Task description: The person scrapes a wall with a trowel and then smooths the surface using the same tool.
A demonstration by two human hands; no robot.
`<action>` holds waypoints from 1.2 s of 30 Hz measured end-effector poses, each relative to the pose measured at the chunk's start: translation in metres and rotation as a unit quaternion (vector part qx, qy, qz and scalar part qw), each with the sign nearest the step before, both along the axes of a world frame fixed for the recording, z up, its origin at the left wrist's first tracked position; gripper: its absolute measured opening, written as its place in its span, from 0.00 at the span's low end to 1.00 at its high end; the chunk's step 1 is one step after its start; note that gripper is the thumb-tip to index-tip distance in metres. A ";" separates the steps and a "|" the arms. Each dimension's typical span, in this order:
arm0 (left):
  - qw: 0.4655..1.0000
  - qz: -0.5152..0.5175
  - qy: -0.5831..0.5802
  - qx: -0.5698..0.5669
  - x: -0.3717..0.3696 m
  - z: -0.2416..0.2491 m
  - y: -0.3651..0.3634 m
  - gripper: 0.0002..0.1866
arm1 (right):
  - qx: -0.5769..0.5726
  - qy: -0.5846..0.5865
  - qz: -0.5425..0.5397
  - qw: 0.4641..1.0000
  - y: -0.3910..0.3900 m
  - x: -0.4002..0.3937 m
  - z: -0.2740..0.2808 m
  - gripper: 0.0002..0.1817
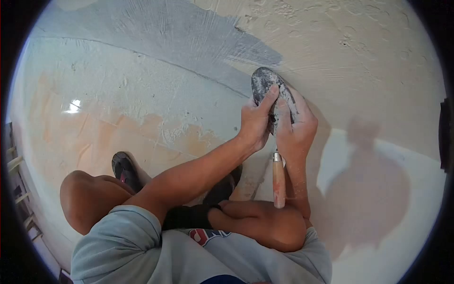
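A trowel with a dark, rounded blade [266,81] and a wooden handle [279,182] is held out in front of me, near the wall. Whitish plaster or filler dust smears the blade. My left hand [255,120] grips the blade's left edge, its thumb lying on the face. From the other side my right hand [299,125] closes round the blade, thumb also on top, with white dust on its fingers. The handle points back toward my body, beside my right forearm, with no hand around it. Parts of the blade are hidden behind my fingers.
Ahead is a wall [189,33] with grey and cream coated patches and rough ridges. Below it lies a smeared, glossy floor [104,128]. I squat with my knees bent, a dark shoe [125,170] at left. My shadow [369,189] falls at right.
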State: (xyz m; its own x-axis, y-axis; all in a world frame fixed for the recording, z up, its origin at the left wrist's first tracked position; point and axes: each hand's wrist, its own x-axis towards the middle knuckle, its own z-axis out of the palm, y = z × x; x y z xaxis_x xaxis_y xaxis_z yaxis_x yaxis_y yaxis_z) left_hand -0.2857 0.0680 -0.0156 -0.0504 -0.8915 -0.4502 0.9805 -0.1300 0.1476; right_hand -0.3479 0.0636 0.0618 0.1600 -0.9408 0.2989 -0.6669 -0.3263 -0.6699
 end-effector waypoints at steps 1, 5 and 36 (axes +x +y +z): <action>1.000 -0.010 -0.015 -0.006 0.003 -0.007 0.000 0.18 | -0.013 0.012 0.000 1.000 -0.001 0.004 -0.001 0.15; 0.999 -0.044 -0.001 -0.017 0.043 -0.038 -0.006 0.24 | -0.019 0.002 0.050 0.999 -0.017 0.036 -0.035 0.15; 0.997 -0.002 0.007 -0.070 0.068 -0.074 -0.015 0.31 | 0.023 -0.027 0.117 0.992 -0.033 0.065 -0.061 0.16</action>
